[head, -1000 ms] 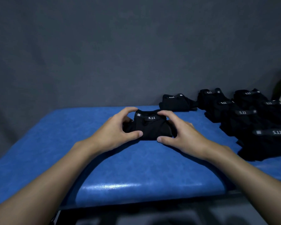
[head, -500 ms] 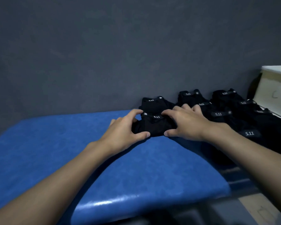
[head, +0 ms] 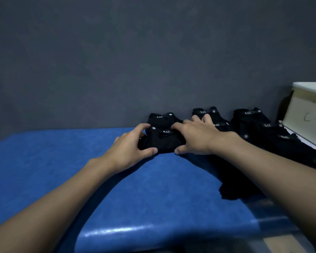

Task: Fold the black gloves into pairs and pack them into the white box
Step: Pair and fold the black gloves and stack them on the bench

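Gripping a folded pair (head: 161, 142) at mid-frame on the blue table (head: 62, 170), the left hand (head: 130, 148) curls thumb and fingers round its left end, while the right hand (head: 195, 139) clasps its right end, thumb at the near edge. The bundle looks soft and light and is likely to spring open, so squeezing both ends seems the safest hold. Other pairs (head: 248, 121) lie toward the box (head: 306, 114) at the right edge.

dim | glare streak on table (head: 106, 231) front edge | soft focus | corners dark
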